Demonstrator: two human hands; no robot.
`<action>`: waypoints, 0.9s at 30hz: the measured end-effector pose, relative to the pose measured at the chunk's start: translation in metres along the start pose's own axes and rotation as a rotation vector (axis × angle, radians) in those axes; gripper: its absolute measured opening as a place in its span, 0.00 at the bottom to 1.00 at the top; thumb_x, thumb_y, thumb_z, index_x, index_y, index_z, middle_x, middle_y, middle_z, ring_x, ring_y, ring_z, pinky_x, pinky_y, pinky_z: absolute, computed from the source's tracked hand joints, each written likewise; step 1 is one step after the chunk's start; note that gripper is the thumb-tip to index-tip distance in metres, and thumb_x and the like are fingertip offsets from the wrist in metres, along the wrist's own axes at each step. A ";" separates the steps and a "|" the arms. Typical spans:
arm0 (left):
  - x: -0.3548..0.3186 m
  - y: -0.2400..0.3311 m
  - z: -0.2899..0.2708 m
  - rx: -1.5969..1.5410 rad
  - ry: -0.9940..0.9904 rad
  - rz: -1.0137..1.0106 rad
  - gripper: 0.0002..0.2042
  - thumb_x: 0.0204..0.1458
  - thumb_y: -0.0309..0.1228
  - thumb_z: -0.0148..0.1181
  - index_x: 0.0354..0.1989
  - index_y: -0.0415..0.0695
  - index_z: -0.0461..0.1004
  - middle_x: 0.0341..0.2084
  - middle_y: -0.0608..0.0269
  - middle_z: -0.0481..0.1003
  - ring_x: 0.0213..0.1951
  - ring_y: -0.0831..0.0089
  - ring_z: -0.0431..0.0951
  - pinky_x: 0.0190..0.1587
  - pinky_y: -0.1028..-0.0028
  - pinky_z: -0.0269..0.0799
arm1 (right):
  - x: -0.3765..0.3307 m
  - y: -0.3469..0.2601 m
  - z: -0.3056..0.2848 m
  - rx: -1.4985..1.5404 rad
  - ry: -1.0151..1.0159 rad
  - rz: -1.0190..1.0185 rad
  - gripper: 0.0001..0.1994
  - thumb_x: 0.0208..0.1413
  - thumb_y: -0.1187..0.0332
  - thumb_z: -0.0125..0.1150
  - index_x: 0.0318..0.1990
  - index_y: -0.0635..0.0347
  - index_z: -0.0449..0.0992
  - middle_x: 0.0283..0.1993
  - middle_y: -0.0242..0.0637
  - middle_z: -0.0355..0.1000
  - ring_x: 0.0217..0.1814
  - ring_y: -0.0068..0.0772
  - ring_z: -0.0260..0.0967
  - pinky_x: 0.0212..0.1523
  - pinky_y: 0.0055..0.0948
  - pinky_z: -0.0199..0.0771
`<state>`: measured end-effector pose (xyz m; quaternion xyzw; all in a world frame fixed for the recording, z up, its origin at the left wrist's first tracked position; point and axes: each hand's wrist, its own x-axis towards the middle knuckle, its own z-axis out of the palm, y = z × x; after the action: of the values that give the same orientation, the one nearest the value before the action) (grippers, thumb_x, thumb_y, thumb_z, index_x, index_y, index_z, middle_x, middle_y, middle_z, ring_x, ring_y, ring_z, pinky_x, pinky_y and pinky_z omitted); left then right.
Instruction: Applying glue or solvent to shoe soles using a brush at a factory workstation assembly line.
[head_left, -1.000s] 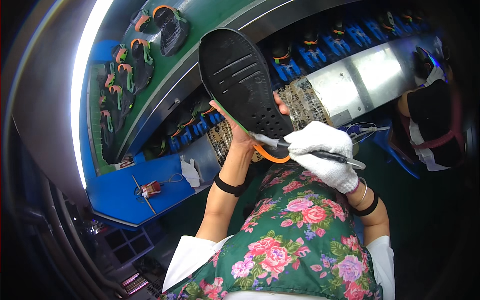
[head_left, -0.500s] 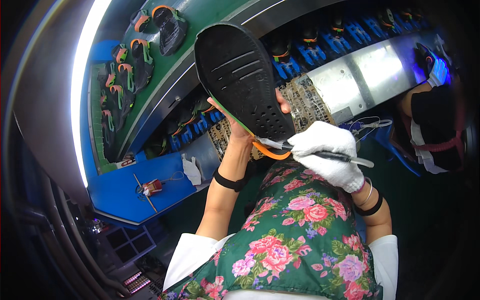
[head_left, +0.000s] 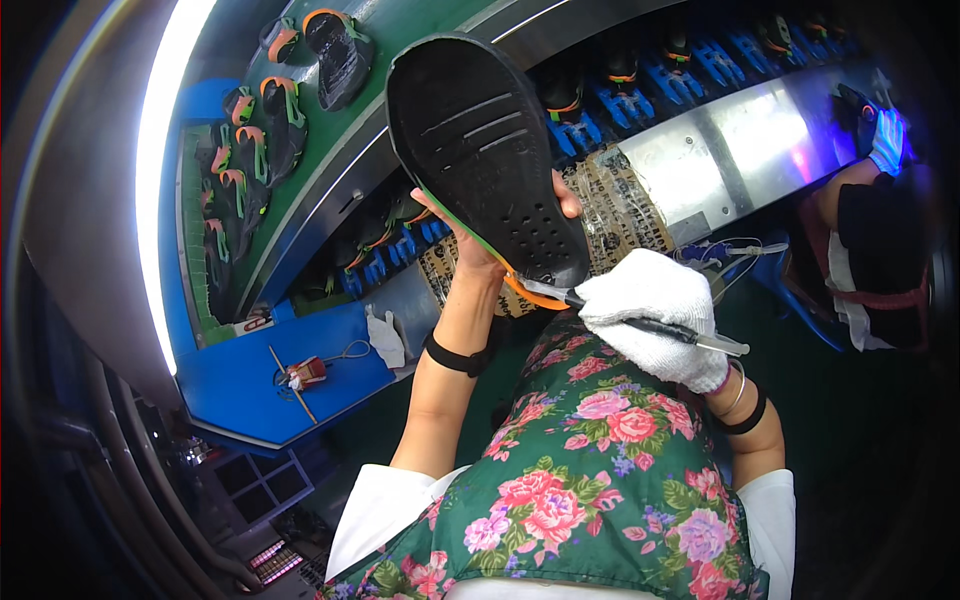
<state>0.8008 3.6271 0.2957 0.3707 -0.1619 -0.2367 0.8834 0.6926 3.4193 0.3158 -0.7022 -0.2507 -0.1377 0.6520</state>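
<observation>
Here, hands (head_left: 648, 295) hold: left, black shoe (head_left: 480, 150); right, pen-like tool (head_left: 668, 329).

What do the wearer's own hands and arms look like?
Left hand: bare, black band farther up. Right hand: white knit glove with purplish cuff edge, then silvery bangle, second black band. Short white sleeves.

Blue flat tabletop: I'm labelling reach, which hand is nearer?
Left: bare left hand, up and right of the blue flat tabletop in view; white-gloved right hand, farther right.
</observation>
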 end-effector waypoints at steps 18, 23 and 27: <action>0.005 -0.013 -0.011 -0.129 0.030 -0.063 0.63 0.33 0.88 0.32 0.63 0.39 0.64 0.40 0.47 0.77 0.41 0.55 0.80 0.44 0.58 0.79 | -0.004 -0.004 0.010 0.099 0.161 0.050 0.08 0.42 0.81 0.71 0.31 0.62 0.82 0.36 0.43 0.81 0.36 0.36 0.79 0.38 0.32 0.77; 0.009 -0.011 -0.007 -0.055 -0.007 -0.067 0.60 0.31 0.88 0.39 0.47 0.33 0.73 0.38 0.50 0.77 0.41 0.57 0.76 0.50 0.58 0.73 | -0.010 0.001 0.004 0.089 0.271 0.177 0.09 0.45 0.80 0.72 0.36 0.60 0.83 0.38 0.41 0.81 0.39 0.37 0.80 0.41 0.32 0.79; 0.015 -0.007 -0.001 -0.125 0.000 -0.068 0.61 0.32 0.88 0.37 0.48 0.34 0.73 0.37 0.49 0.76 0.40 0.56 0.76 0.49 0.56 0.72 | -0.007 0.001 0.002 -0.115 0.166 0.044 0.10 0.44 0.80 0.72 0.36 0.60 0.83 0.37 0.41 0.81 0.37 0.39 0.80 0.39 0.33 0.79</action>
<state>0.8117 3.6156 0.2911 0.3201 -0.1343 -0.2763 0.8962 0.6874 3.4203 0.3113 -0.7300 -0.1720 -0.1955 0.6320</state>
